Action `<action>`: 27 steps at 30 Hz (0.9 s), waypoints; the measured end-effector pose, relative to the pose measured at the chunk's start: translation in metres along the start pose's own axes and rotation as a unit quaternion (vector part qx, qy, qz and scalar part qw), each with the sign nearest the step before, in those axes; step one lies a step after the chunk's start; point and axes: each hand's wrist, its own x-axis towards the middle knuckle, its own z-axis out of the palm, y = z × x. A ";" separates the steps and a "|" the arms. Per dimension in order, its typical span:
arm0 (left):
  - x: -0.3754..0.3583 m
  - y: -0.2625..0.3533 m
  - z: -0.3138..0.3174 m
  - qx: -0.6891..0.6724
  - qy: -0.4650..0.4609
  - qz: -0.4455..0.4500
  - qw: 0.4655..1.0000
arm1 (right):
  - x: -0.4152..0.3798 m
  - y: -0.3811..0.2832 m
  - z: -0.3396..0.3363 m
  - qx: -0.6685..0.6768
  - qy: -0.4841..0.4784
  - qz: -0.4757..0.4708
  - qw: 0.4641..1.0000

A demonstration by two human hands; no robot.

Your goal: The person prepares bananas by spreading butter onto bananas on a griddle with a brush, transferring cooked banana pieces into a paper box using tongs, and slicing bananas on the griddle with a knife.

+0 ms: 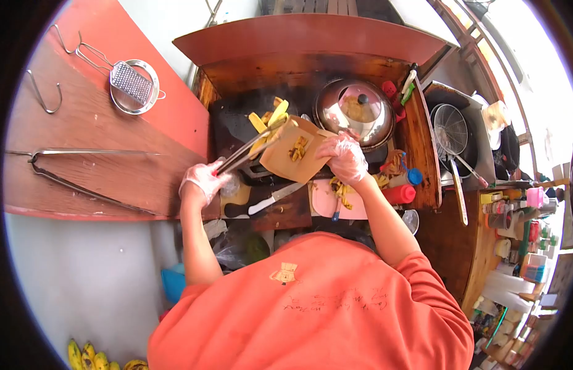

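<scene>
My left hand (204,180), in a clear plastic glove, is closed round the handles of long metal tongs (246,150). The tips of the tongs reach over the left edge of a brown paper box (290,161). Brown fried pieces (298,148) lie inside the box. My right hand (345,156), gloved too, grips the box's right edge. Yellow banana pieces (271,117) are behind the tongs, over the dark cooking surface (229,117); whether the tongs hold any of them I cannot tell.
A lidded pan (355,111) stands at the back right. Nearer me are a white-handled knife (275,198), a pink board (355,206) with peels and a red bottle (399,195). A red panel (311,40) borders the far side.
</scene>
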 end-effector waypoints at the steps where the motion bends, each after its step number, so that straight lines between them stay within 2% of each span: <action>1: -0.008 0.002 0.004 0.000 -0.005 -0.002 1.000 | 0.000 0.000 0.000 -0.005 0.005 -0.007 1.000; 3: -0.020 0.002 0.009 0.055 -0.011 0.023 0.998 | -0.001 -0.002 -0.001 -0.005 0.007 -0.013 1.000; 5: -0.022 -0.006 0.034 0.017 0.002 0.013 1.000 | -0.002 -0.001 -0.001 0.012 0.011 -0.022 1.000; 9: -0.019 0.014 0.110 -0.178 0.167 -0.083 0.966 | -0.009 -0.001 0.002 -0.003 0.034 -0.041 0.999; 10: -0.022 0.025 0.129 -0.172 0.209 -0.078 0.959 | -0.013 0.000 0.002 -0.007 0.025 -0.042 0.999; 11: -0.022 0.039 0.142 -0.192 0.171 -0.150 0.955 | -0.017 0.002 0.003 -0.004 0.022 -0.041 0.999; 12: -0.018 0.045 0.161 -0.203 0.175 -0.166 0.949 | -0.021 0.003 0.005 -0.008 0.024 -0.049 0.998; 15: -0.009 0.067 0.194 -0.246 0.216 -0.153 0.932 | -0.029 0.000 0.005 -0.003 0.027 -0.055 0.998; 18: 0.001 0.082 0.206 -0.298 0.216 -0.163 0.915 | -0.039 -0.006 0.006 0.003 0.018 -0.050 0.999; 20: 0.005 0.084 0.208 -0.282 0.211 -0.168 0.921 | -0.045 -0.011 0.004 0.004 0.006 -0.054 0.998; 26: -0.007 0.096 0.197 -0.242 0.236 -0.165 0.927 | -0.063 -0.033 -0.027 -0.101 -0.062 -0.033 0.992; 27: -0.014 0.104 0.184 -0.280 0.243 -0.149 0.917 | -0.063 -0.041 -0.040 -0.131 -0.077 -0.036 0.988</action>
